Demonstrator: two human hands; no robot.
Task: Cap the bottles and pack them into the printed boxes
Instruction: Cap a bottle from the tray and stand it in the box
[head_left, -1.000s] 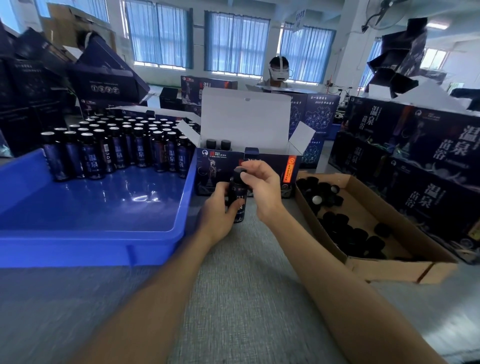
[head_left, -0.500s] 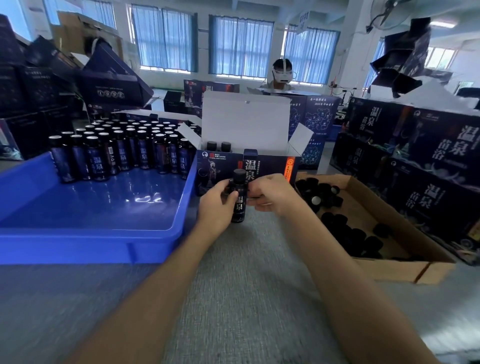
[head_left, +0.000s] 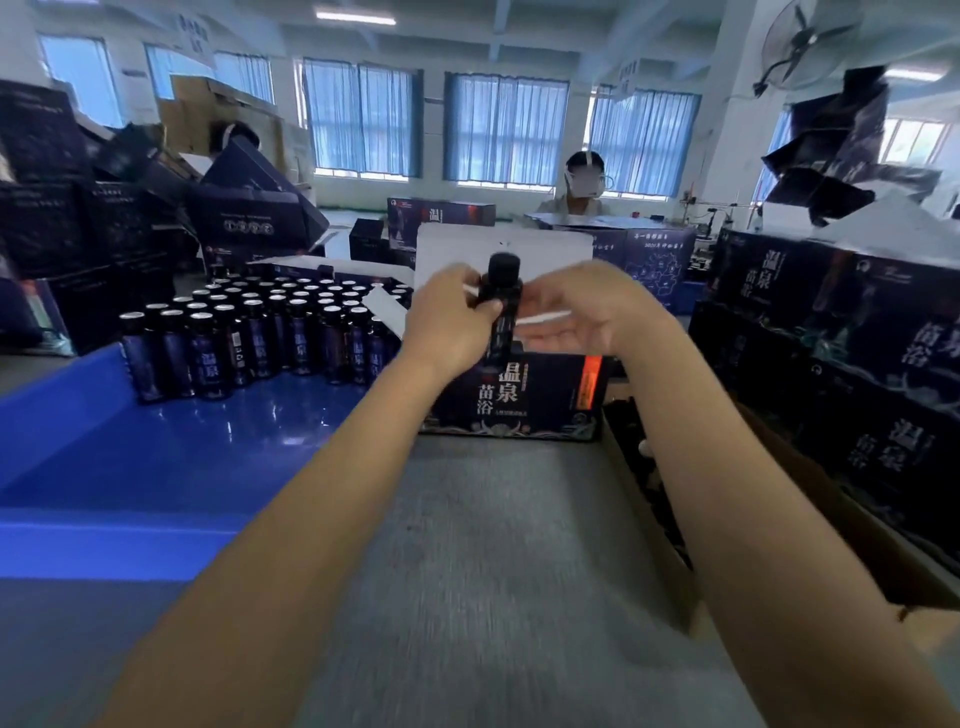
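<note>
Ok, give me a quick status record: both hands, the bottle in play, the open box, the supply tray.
left hand: grips the bottle by its body, roughly upright, raised in front of the open lid
right hand: beside the bottle, fingers relaxed; contact unclear in the blur
cap: black, on the bottle
printed box: lid open, standing on the table
blue tray: rows of uncapped bottles at its far end
cardboard box: to the right, contents dark and blurred
</note>
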